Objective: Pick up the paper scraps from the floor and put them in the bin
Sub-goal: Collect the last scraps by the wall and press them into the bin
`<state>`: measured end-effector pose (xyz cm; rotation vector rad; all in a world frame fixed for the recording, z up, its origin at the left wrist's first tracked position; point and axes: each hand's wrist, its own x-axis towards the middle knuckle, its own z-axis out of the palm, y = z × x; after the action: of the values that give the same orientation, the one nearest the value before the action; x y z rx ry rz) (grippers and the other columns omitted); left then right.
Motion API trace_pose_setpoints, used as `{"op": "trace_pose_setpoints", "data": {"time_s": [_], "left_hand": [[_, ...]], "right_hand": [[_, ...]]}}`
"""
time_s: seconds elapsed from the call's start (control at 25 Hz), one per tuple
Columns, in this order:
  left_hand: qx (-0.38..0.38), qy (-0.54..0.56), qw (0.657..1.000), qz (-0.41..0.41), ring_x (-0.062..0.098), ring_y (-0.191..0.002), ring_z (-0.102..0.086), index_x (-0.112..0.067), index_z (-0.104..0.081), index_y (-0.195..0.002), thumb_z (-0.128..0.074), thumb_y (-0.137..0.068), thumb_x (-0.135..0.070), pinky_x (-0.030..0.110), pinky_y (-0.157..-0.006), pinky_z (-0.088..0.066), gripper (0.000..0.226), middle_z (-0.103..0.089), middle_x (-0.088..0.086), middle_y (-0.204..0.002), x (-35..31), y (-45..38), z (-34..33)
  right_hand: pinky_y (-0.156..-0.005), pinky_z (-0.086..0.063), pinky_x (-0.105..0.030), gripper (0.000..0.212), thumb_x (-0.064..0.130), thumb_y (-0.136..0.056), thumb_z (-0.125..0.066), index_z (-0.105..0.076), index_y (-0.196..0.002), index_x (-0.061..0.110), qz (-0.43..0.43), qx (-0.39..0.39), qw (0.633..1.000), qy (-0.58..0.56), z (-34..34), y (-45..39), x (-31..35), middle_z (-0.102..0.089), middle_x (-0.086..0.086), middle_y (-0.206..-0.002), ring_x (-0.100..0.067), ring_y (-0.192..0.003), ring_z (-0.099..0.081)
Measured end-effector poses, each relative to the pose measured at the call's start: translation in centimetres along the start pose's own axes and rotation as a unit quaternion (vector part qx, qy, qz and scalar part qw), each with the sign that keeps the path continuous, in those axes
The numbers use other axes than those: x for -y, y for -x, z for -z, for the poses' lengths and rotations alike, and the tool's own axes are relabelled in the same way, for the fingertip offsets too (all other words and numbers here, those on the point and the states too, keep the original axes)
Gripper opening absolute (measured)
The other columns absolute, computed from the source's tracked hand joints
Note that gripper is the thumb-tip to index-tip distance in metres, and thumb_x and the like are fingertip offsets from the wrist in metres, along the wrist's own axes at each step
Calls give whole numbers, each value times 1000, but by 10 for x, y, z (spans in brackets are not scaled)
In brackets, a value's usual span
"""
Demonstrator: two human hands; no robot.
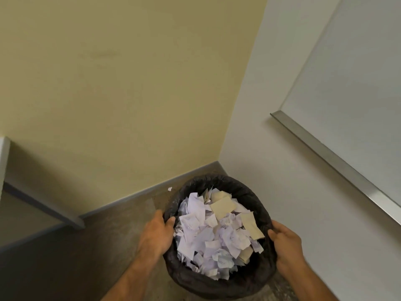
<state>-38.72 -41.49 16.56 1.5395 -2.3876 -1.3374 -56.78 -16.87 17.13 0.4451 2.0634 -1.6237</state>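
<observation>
Head view: I see my left hand and right hand gripping the black-lined bin by its rim, in the corner, heaped with crumpled white and beige paper scraps.

We see a room corner: yellow wall meets white wall, grey baseboard along the yellow wall's foot. Whiteboard with metal tray on the white wall. Speckled floor below the baseboard.
</observation>
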Motion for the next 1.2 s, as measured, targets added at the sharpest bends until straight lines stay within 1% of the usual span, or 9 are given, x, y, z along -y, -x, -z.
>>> {"op": "trace_pose_setpoints", "data": {"time_s": [0.32,0.44,0.56,0.64,0.76,0.88,1.0,1.08,1.2], "left_hand": [[37,-26,998,49,26,-87,-59,-17,-50,-104,-51,-98,-36,37,-77,-48,19,-63,6,-97,-47,-127,-49],[53,-23,996,74,20,-87,-58,-19,-49,-109,-51,-98,-36,34,-77,-47,20,-64,4,-107,-68,-179,-73],[70,-29,993,87,18,-86,-61,-18,-53,-113,-51,-98,-37,36,-78,-51,25,-64,0,-99,-81,-233,-97],[77,-29,992,95,22,-94,-62,-17,-54,-120,-51,-98,-37,37,-83,-50,30,-64,3,-108,-82,-274,-115],[81,-31,993,79,28,-107,-60,-12,-51,-131,-52,-98,-35,39,-91,-48,40,-62,9,-122,-76,-341,-148],[92,-43,992,71,25,-97,-60,-10,-49,-127,-51,-99,-35,32,-78,-44,38,-62,7,-112,-64,-410,-185],[114,-53,990,67,18,-73,-53,-10,-50,-105,-49,-100,-36,31,-60,-38,27,-53,1,-83,-54,-467,-212],[111,-58,991,49,20,-71,-53,-13,-48,-99,-51,-99,-37,32,-58,-36,24,-52,2,-81,-44,-498,-229],[111,-59,991,33,16,-68,-50,-14,-46,-99,-52,-99,-36,31,-53,-33,23,-51,0,-79,-37,-532,-246]], "right_hand": [[-91,-55,-49,37,-9,-83,-55,-75,-104,15,-54,-7,998,40,-42,-155,8,-76,-4,-96,-25,-91,-71],[-95,-52,-49,37,-9,-85,-54,-72,-109,12,-106,-33,993,34,-63,-210,23,-72,-8,-103,-27,-94,-68],[-96,-51,-50,29,-6,-90,-52,-72,-105,9,-124,-48,991,8,-87,-265,37,-71,-9,-101,-30,-96,-66],[-98,-49,-50,24,1,-92,-56,-69,-111,7,-120,-45,992,2,-106,-306,38,-69,-11,-109,-31,-100,-64],[-103,-44,-47,30,11,-92,-63,-62,-122,9,-102,-63,993,1,-135,-372,25,-61,-8,-120,-30,-113,-58],[-98,-47,-46,27,20,-87,-70,-62,-110,10,-94,-75,993,-2,-165,-439,1,-63,-9,-116,-31,-107,-59],[-93,-52,-51,54,46,-66,-78,-69,-106,11,-128,-38,991,-21,-190,-502,-25,-70,-12,-108,-33,-97,-66],[-92,-54,-51,82,58,-48,-83,-70,-114,11,-147,-19,988,-44,-200,-538,-42,-71,-10,-109,-33,-97,-68],[-91,-54,-48,107,63,-33,-88,-65,-122,8,-141,-19,988,-67,-215,-571,-49,-69,-11,-116,-32,-99,-67]]}}
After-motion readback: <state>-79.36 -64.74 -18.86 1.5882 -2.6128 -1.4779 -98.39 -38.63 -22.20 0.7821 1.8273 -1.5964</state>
